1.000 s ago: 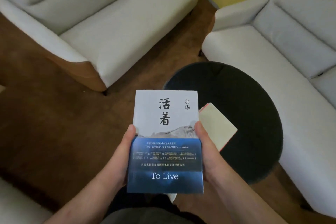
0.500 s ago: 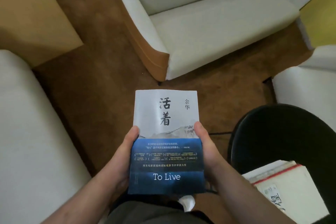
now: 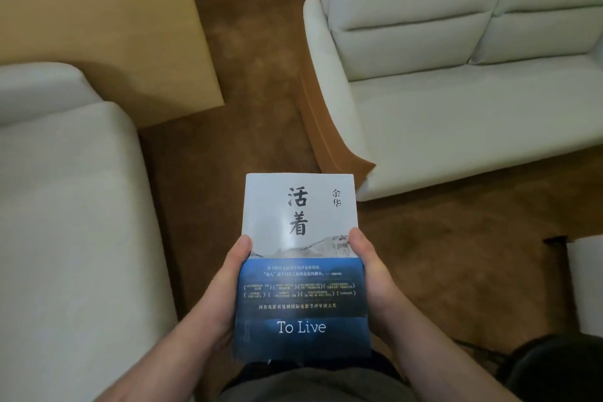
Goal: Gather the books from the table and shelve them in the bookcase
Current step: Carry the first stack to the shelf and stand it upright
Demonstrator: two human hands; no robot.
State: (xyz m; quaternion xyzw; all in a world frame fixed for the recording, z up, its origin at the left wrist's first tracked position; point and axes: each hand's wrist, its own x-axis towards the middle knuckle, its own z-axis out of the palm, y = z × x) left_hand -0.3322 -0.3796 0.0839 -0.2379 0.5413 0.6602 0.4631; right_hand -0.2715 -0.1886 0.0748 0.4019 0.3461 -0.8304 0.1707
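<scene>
A white book (image 3: pixel 298 215) with black characters and a blue band reading "To Live" is held flat in front of me, cover up. My left hand (image 3: pixel 225 281) grips its left edge with the thumb on the cover. My right hand (image 3: pixel 372 274) grips the right edge the same way. The round black table (image 3: pixel 561 365) shows only as a dark edge at the bottom right. No other book and no bookcase are in view.
A white sofa (image 3: pixel 456 101) with a tan side panel stands ahead on the right. Another white sofa (image 3: pixel 65 222) fills the left. A tan wall corner (image 3: pixel 98 10) juts in at the upper left. Brown carpet (image 3: pixel 254 91) runs between them.
My view has swung further left: the black table and the books on it have slid out at the bottom right. Both hands keep the same hold on the book.
</scene>
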